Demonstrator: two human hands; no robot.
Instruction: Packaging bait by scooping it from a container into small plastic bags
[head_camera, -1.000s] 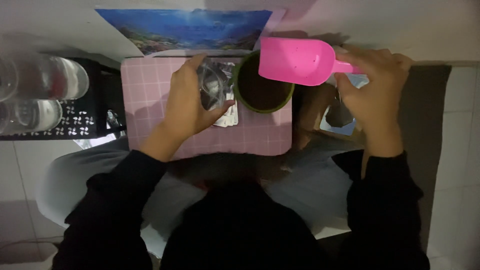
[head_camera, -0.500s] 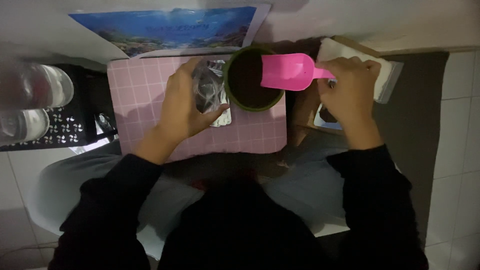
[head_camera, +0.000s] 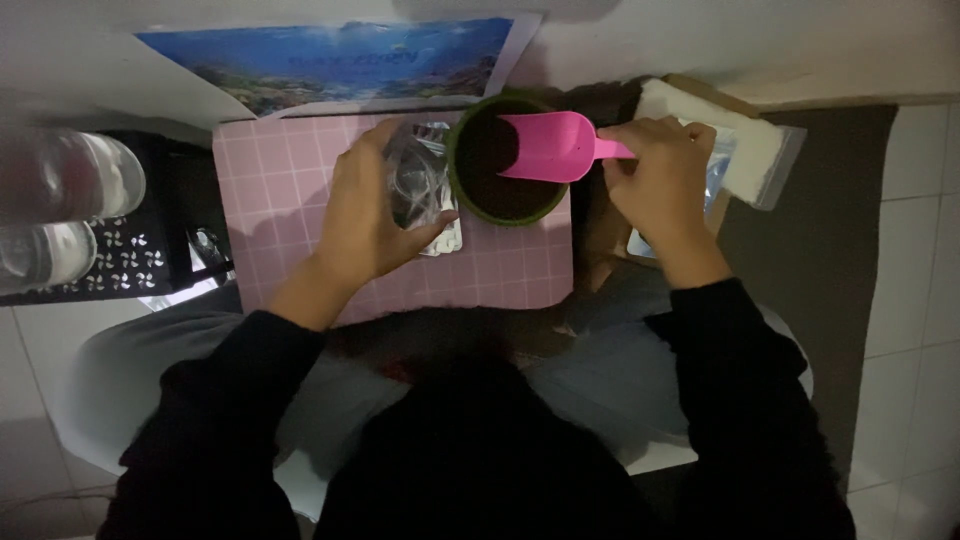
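Pink plastic scoop sits pinched by its handle in your right hand, its bowl over the round green pot of dark soil. Your left hand is closed on a clear crinkled plastic bag just beside the pot. Both rest on a pink gridded mat on the counter; a blue sea picture lies beyond, clear bottles to your left, white floor tiles to your right.

The pink scoop has swung down from above the table into the green pot.
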